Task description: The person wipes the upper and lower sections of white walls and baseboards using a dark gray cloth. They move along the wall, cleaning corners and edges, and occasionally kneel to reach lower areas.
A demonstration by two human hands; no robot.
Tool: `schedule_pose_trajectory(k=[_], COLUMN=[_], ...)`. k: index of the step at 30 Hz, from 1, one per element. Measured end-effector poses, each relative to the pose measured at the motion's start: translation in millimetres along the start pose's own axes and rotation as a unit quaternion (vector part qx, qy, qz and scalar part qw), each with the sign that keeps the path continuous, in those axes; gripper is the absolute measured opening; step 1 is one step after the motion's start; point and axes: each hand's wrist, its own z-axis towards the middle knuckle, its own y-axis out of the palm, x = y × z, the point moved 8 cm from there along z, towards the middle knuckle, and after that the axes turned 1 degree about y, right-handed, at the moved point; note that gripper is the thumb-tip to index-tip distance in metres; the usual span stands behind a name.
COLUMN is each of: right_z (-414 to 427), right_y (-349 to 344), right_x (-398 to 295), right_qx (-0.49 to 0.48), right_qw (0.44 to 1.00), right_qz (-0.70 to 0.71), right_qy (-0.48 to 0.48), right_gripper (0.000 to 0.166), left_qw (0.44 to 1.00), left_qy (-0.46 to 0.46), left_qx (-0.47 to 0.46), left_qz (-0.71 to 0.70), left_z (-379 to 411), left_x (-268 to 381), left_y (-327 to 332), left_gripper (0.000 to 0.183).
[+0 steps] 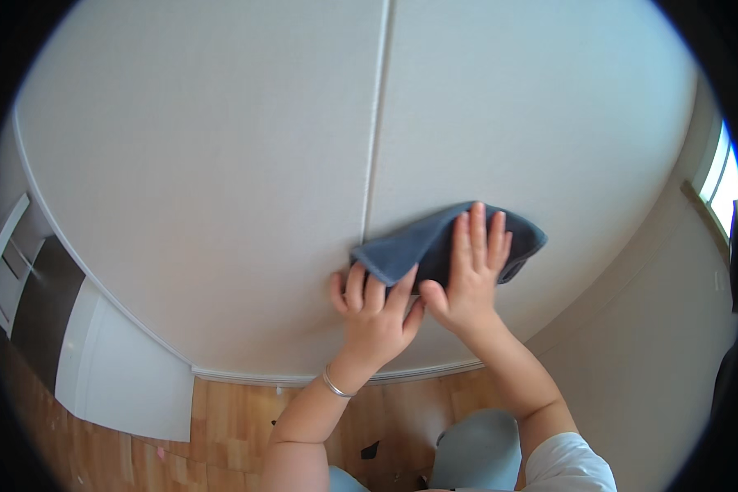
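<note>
A grey-blue cloth [400, 246] lies folded and bunched against a pale wall panel [252, 184], across the lower part of a vertical seam [376, 123]. My right hand [475, 270] presses flat on the cloth, its fingers pointing up the panel and slightly spread. At the cloth's lower left edge is my left hand [375, 313], with a bangle on the wrist. Some of its fingertips are hidden under a turned-over corner, and its index finger rests on the fabric.
A skirting strip [270, 376] runs along the panel's foot above a wood-plank floor [227, 424]. On the floor lies a dark scrap [370, 451]. White cabinetry [129, 363] stands at left. A side wall [646, 369] and a window [721, 178] are at right. My knee [480, 449] is close below.
</note>
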Motion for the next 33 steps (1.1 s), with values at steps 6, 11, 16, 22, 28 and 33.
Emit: schedule_pose_trajectory(k=[6,11,16,22,28,33], right_z=[63,114,136,124,44,-26], right_y=[2,-20,-47,-74,-78,-81], right_x=[-45,-67,-31,65,184,241], right_qx=[0.021,0.050,0.078,0.144,0.177,0.204], right_qw=[0.988,0.966,0.972,0.984,0.979,0.976], right_qz=[-0.064,-0.008,0.020,-0.059,-0.085,-0.074], right_qy=[-0.136,-0.253,-0.219,-0.088,0.050,-0.007], right_gripper=[0.067,0.068,0.063,0.051,0.054,0.051], left_qw=[0.986,0.991,0.996,0.988,0.977,0.966], left_qy=[-0.104,0.011,-0.017,0.077,0.171,0.241], left_qx=[0.117,0.115,0.006,0.021,-0.013,0.006], left_qz=[-0.058,0.063,0.088,0.135,0.123,0.092], left_z=[28,76,133,179,166,120], left_x=[-31,0,28,68,149,187], left_y=[-37,-71,-57,-1,90,132], left_gripper=[0.053,0.060,0.069,0.071,0.072,0.065])
